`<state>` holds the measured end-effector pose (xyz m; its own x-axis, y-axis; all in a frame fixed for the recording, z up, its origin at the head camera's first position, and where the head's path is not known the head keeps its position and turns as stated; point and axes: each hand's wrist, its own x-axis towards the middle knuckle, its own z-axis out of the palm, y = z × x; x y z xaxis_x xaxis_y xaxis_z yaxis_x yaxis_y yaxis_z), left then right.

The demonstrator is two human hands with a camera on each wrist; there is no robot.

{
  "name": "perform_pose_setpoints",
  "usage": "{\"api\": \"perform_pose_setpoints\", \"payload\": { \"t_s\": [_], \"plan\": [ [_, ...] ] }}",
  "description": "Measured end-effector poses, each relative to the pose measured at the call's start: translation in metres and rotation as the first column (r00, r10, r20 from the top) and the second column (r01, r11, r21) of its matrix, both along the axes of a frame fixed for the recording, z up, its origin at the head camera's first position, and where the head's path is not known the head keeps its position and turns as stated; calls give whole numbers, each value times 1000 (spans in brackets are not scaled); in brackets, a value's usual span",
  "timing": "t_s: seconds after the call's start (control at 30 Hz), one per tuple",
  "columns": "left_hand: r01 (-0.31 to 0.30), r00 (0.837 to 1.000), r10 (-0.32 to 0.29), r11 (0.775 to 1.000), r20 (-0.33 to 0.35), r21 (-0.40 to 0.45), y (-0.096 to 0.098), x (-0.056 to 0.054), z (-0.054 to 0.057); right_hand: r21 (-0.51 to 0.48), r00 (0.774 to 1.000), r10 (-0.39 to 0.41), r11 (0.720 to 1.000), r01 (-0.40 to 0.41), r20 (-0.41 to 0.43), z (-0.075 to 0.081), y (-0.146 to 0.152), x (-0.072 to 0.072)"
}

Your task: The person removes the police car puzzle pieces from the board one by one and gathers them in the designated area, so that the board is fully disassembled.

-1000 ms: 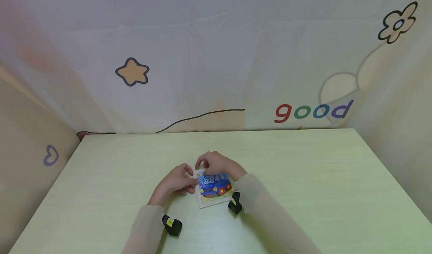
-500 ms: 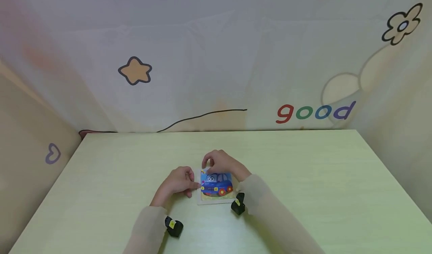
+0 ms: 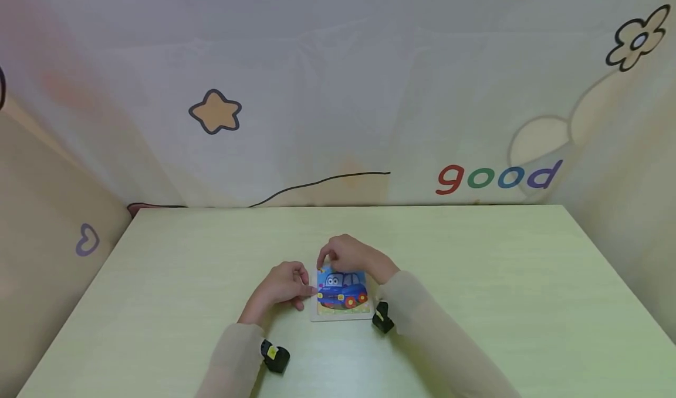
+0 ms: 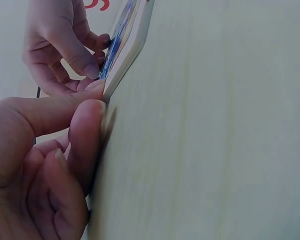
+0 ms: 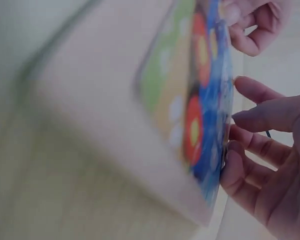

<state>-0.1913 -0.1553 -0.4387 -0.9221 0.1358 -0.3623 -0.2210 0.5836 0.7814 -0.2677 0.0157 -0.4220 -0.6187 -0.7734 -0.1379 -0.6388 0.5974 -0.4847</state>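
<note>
A small square jigsaw puzzle (image 3: 342,292) lies on the table, a blue cartoon car with red wheels inside a pale frame. At its left side, my left hand (image 3: 281,285) pinches the frame's edge between thumb and a finger, seen close up in the left wrist view, where the puzzle (image 4: 130,50) is edge-on. My right hand (image 3: 348,254) reaches over the far side, its fingertips touching the picture near the far left corner. In the right wrist view, the right hand's (image 5: 277,150) spread fingers touch the top of the puzzle (image 5: 190,100); part of the far edge is hidden.
The pale green table (image 3: 475,280) extends around the puzzle on every side. Behind it hangs a printed cloth (image 3: 317,110) with a star and the word "good". Black wrist cameras (image 3: 276,358) are strapped on both sleeves.
The puzzle was slightly tilted a second ago and now sits nearly square to the table edge. My right hand has shifted slightly right with it; the left thumb stays at the left edge.
</note>
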Motion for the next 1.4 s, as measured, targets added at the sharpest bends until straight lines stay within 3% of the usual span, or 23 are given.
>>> {"api": "perform_pose_setpoints", "payload": {
  "t_s": [0.27, 0.57, 0.83, 1.13, 1.4],
  "plan": [
    [3, 1000, -3, 1000, -4, -10, -2, -2, -3, 32, 996, 63, 998, -61, -58, 1, 2, 2],
    [-18, 1000, 18, 1000, 10, 6, -4, 2, -7, 134, 994, 77, 989, -66, -75, -9, -7, 7],
    [-7, 1000, 7, 1000, -6, 19, -2, 2, -5, 110, 993, 78, 992, -69, -84, -4, -6, 10],
    [-19, 1000, 19, 1000, 6, 7, -2, -1, -5, 129, 954, 205, 975, -180, -218, 0, 9, 10],
    [-35, 999, 35, 999, 8, 36, -1, 1, -6, 177, 945, 259, 958, -225, -198, -2, 4, 11]
  ]
}}
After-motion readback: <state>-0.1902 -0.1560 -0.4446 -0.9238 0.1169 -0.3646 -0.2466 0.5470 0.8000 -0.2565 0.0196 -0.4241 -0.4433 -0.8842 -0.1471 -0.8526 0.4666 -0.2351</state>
